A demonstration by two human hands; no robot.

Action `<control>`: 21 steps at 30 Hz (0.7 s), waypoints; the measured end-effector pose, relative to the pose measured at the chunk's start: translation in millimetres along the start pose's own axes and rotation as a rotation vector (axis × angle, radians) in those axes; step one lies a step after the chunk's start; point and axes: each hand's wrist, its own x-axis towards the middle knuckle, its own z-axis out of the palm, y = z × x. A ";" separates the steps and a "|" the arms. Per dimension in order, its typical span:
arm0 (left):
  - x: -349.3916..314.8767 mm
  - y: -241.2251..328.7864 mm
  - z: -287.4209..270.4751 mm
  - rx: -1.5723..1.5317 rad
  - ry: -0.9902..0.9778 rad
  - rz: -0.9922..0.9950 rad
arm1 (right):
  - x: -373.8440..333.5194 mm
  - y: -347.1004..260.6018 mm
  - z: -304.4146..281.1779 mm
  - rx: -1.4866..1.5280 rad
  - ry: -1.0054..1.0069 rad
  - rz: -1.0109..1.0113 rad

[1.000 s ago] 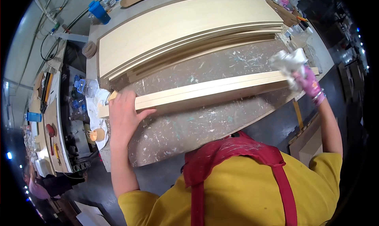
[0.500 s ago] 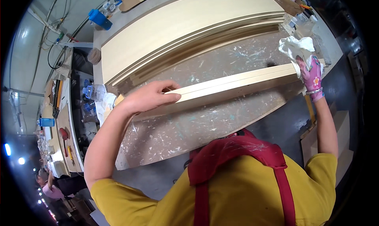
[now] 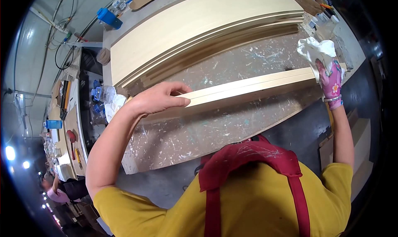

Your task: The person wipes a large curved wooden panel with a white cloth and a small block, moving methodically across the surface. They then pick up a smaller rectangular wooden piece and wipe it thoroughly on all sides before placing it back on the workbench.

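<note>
Two long pale wooden boards (image 3: 257, 83) stand on edge, face to face, on the paint-spattered worktable (image 3: 199, 131). Bare, my left hand (image 3: 159, 98) grips their upper edges left of the middle, with thumb on the near side and fingers on the far side. My right hand (image 3: 331, 83) wears a pink flowered glove and is closed on a crumpled white cloth (image 3: 316, 49) at the boards' right end. The cloth drapes over that end and touches the top edges. Part of the boards' left end is hidden behind my left forearm.
Beyond the boards lies a stack of wide pale panels (image 3: 207, 25). Small bottles (image 3: 323, 21) stand at the far right corner, a blue bottle (image 3: 108, 18) at the far left. A plastic jug (image 3: 105, 94) is left of the table. Another person (image 3: 58, 193) is far off at lower left.
The whole view has shifted slightly to one side. Both hands keep the same places on the boards, and the cloth stays in my right hand.
</note>
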 end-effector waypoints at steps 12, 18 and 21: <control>8.7 20.7 4.1 -0.022 -0.037 -0.029 | -5.1 5.4 2.7 -0.058 0.064 0.006; 51.3 64.8 81.5 0.656 0.338 0.344 | -15.3 -76.2 17.7 -0.113 -0.204 -0.090; 60.3 61.0 94.6 0.664 0.419 0.288 | -22.5 -124.9 32.4 0.072 -0.089 -0.311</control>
